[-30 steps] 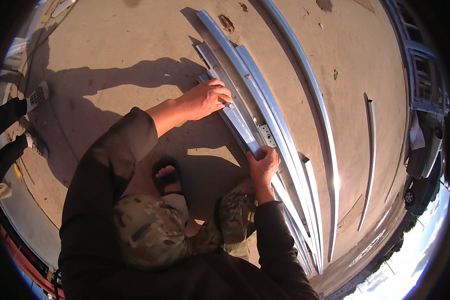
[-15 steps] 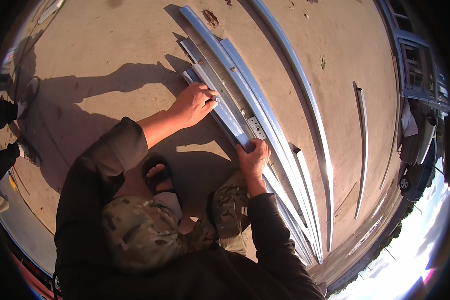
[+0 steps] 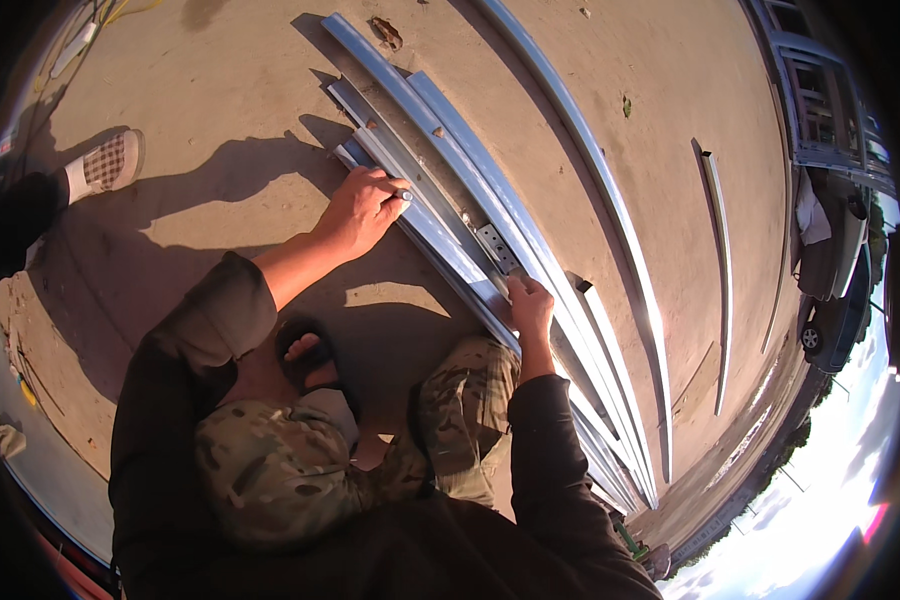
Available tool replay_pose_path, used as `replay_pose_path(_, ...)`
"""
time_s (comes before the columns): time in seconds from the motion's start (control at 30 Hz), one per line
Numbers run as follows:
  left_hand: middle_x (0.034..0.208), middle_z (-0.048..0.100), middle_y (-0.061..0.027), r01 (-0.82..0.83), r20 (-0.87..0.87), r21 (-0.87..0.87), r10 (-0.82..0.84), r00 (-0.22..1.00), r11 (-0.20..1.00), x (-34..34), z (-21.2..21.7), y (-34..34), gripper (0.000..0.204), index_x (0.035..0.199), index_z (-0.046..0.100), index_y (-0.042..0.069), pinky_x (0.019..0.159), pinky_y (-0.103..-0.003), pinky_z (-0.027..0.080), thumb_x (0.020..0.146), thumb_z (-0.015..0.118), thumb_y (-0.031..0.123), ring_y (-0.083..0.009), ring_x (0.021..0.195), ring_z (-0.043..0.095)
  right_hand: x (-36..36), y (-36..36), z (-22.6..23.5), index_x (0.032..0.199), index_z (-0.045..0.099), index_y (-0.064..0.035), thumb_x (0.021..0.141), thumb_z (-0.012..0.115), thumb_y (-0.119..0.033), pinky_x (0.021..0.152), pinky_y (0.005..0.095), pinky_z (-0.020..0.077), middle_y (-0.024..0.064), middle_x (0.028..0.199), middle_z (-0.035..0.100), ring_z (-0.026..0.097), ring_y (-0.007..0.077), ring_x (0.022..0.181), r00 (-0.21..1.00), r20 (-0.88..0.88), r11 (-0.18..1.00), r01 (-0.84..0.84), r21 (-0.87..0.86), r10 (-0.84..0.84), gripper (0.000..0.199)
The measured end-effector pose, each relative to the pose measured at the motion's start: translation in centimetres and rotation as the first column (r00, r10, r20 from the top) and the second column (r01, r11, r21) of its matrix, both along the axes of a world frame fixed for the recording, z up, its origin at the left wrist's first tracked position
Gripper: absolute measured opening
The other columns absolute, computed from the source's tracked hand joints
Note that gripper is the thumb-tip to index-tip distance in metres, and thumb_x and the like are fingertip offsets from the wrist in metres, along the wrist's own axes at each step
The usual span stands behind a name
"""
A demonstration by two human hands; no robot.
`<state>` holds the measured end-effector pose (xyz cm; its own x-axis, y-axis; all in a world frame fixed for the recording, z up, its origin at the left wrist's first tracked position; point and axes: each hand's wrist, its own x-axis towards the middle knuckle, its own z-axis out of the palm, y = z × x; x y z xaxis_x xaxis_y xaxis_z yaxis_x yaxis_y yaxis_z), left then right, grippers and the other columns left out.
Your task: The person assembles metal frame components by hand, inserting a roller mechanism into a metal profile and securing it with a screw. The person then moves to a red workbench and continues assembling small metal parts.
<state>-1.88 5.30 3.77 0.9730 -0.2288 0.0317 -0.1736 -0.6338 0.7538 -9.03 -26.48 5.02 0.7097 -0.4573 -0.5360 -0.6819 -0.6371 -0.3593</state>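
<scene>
Silvery-blue metal rail (image 3: 432,225) lies under the left hand (image 3: 362,210) and runs across to beside the right hand (image 3: 530,303). Left hand is closed around a small pen-like cylinder (image 3: 404,195), one end poking out past the fingers; it sits low over the rail, likely for support. Right hand has its fingers bunched just beside the rail; too small to tell if they pinch it or only rest there, maybe to steady it. Perforated plate (image 3: 496,248) is just ahead of the right hand, among the strips. Bundled rails (image 3: 490,165) lie ahead of both hands, roughly side by side, probably kept together for easy reach. A separate long rail (image 3: 610,180) is farther right of the right hand, a short thin rail (image 3: 722,290) beyond that. All on sunlit concrete ground (image 3: 225,75), dry leaf (image 3: 386,33) ahead of the left hand. Co-worker's checkered shoe (image 3: 113,163) well left of the left hand; metal frame (image 3: 820,100) and parked vehicle (image 3: 832,325) far right of the right hand, outdoors.
</scene>
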Motion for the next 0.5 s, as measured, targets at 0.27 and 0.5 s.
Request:
replay_pose_path(0.27,0.085,0.06,-0.0148,0.001,0.05,-0.043,0.001,0.999,0.999,0.0,0.0,0.1,0.023,0.108,0.066,0.008,0.079,-0.045,0.048,0.086,0.066,0.007,-0.0357,0.085,0.056,1.8,1.4,-1.0,0.095,0.077,-0.002,0.079,0.075,-0.031,0.05,0.0353,0.0539,0.0075,0.069,0.068,0.067,0.0183,0.062,0.943,-0.094,0.933,0.329,0.149,-0.318,0.033)
replay_pose_path(0.5,0.084,0.059,-0.0136,0.019,0.009,-0.04,-0.018,1.0,0.999,0.2,0.3,0.2,0.023,0.109,0.066,0.007,0.077,-0.045,0.048,0.086,0.066,0.007,-0.035,0.084,0.057,3.0,2.5,-1.3,0.086,0.07,0.0013,0.082,0.073,-0.022,0.056,0.0306,0.0524,0.0062,0.071,0.067,0.062,0.0151,0.059,0.941,0.274,0.968,0.146,0.203,-0.199,0.023)
